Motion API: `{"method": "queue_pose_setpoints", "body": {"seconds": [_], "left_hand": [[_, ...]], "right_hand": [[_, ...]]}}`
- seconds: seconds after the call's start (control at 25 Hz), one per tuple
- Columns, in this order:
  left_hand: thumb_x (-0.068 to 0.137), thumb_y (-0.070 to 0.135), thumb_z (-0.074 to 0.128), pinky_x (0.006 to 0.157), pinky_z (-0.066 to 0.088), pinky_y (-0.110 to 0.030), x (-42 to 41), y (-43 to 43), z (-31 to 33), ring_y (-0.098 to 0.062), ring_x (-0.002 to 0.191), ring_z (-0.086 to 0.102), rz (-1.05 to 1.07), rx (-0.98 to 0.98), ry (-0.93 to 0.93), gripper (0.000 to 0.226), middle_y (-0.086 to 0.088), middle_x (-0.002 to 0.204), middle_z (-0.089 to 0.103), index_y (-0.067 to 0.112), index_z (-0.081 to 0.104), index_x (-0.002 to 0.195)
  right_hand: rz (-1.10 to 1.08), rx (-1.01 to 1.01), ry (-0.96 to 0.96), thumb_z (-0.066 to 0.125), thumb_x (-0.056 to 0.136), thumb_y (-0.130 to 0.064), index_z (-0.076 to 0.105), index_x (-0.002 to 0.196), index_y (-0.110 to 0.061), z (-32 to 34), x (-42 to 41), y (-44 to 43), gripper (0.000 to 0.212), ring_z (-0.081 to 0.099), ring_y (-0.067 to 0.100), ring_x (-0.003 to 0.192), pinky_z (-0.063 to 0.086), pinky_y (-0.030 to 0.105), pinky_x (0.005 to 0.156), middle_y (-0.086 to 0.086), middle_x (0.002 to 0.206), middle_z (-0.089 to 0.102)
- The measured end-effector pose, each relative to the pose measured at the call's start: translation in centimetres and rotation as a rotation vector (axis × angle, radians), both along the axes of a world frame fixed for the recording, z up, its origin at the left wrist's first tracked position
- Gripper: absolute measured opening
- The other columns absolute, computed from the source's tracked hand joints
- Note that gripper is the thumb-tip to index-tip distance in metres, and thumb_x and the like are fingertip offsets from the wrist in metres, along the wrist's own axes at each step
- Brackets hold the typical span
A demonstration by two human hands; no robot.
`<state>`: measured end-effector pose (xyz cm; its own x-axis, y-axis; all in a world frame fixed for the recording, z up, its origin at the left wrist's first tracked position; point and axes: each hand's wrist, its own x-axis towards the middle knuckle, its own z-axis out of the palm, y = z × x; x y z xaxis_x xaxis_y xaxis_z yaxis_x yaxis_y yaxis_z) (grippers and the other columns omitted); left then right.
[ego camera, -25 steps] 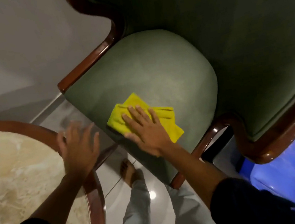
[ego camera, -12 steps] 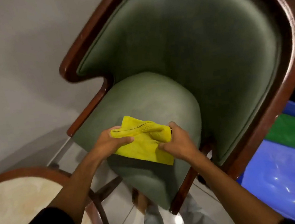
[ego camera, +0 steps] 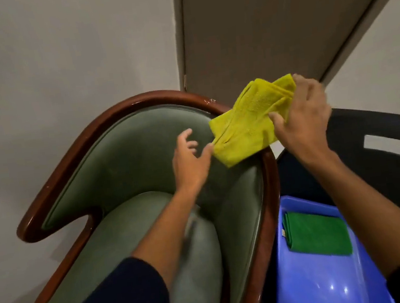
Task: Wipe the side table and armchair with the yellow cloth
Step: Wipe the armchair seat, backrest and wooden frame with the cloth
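The green armchair [ego camera: 125, 165] with its dark wooden frame fills the lower left. My right hand [ego camera: 300, 118] grips the folded yellow cloth [ego camera: 248, 125] and holds it against the top right of the chair's wooden rim. My left hand [ego camera: 190, 162] hovers in front of the green backrest with fingers spread, its fingertips just touching or almost touching the cloth's lower corner. The side table is out of view.
A blue plastic bin [ego camera: 321, 287] stands right of the chair with a folded green cloth [ego camera: 317, 235] inside. A black chair [ego camera: 377, 167] sits behind the bin. A grey door [ego camera: 266, 22] and pale walls rise behind.
The cloth went from the seat cushion up to the chair's top right rim. My left hand let go of it; my right hand carries it alone. The view tilted up, losing the side table.
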<state>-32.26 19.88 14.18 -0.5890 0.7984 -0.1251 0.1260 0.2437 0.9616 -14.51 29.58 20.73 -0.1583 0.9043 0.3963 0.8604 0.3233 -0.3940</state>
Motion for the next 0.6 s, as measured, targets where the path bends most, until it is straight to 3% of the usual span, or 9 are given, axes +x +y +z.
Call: {"method": "queue_pose_setpoints", "body": {"seconds": [0.12, 0.2, 0.24, 0.36, 0.48, 0.6], "left_hand": [[0.089, 0.028, 0.061, 0.112, 0.037, -0.046, -7.6, -0.2, -0.8, -0.024, 0.133, 0.045, -0.028, -0.171, 0.688, 0.056, -0.007, 0.143, 0.049, 0.022, 0.042, 0.141], [0.088, 0.030, 0.061, 0.115, 0.028, -0.053, -13.8, -1.3, -2.0, -0.030, 0.142, 0.033, -0.067, -0.318, 0.963, 0.063, -0.012, 0.153, 0.037, 0.018, 0.037, 0.144], [0.086, 0.033, 0.063, 0.115, 0.024, -0.056, -16.6, -2.0, -2.7, -0.034, 0.144, 0.028, -0.064, -0.417, 1.028, 0.069, -0.016, 0.156, 0.029, 0.017, 0.033, 0.146], [0.079, 0.048, 0.070, 0.118, 0.016, -0.063, -23.6, -4.4, -5.4, -0.042, 0.148, 0.013, -0.010, -0.691, 0.952, 0.099, -0.024, 0.160, 0.013, 0.015, 0.012, 0.152], [0.065, 0.061, 0.076, 0.115, 0.020, -0.065, -26.4, -6.4, -8.1, -0.047, 0.145, 0.019, -0.012, -0.791, 0.847, 0.124, -0.027, 0.158, 0.017, 0.021, -0.003, 0.152], [0.054, 0.067, 0.078, 0.112, 0.022, -0.065, -27.1, -6.3, -9.3, -0.046, 0.143, 0.023, -0.001, -0.768, 0.861, 0.131, -0.025, 0.157, 0.021, 0.027, -0.001, 0.149]], "right_hand": [[0.063, -0.304, -0.061, 0.060, 0.087, -0.051, 0.022, 0.150, -0.007, -4.1, -1.7, 1.1, 0.086, 0.030, 0.038, 0.140, 0.032, 0.051, 0.113, 0.024, 0.153, 0.029], [0.091, -0.502, -0.057, 0.058, 0.085, -0.060, 0.013, 0.152, -0.008, -5.7, -3.2, 3.1, 0.097, 0.031, 0.040, 0.141, 0.033, 0.052, 0.114, 0.024, 0.156, 0.025], [0.121, -0.549, -0.076, 0.059, 0.083, -0.062, 0.015, 0.151, -0.007, -5.8, -4.0, 4.5, 0.098, 0.038, 0.041, 0.136, 0.039, 0.051, 0.109, 0.024, 0.152, 0.032], [0.279, -0.494, -0.321, 0.058, 0.078, -0.070, 0.040, 0.131, -0.007, -5.8, -6.7, 8.0, 0.084, 0.059, 0.039, 0.111, 0.049, 0.045, 0.085, 0.021, 0.127, 0.060], [0.377, -0.331, -0.459, 0.053, 0.078, -0.075, 0.045, 0.122, -0.008, -6.4, -10.3, 10.2, 0.080, 0.063, 0.041, 0.102, 0.051, 0.047, 0.080, 0.019, 0.118, 0.063], [0.450, -0.182, -0.495, 0.051, 0.079, -0.074, 0.047, 0.122, -0.008, -6.9, -16.6, 11.6, 0.078, 0.063, 0.041, 0.101, 0.050, 0.048, 0.076, 0.019, 0.116, 0.062]]}}
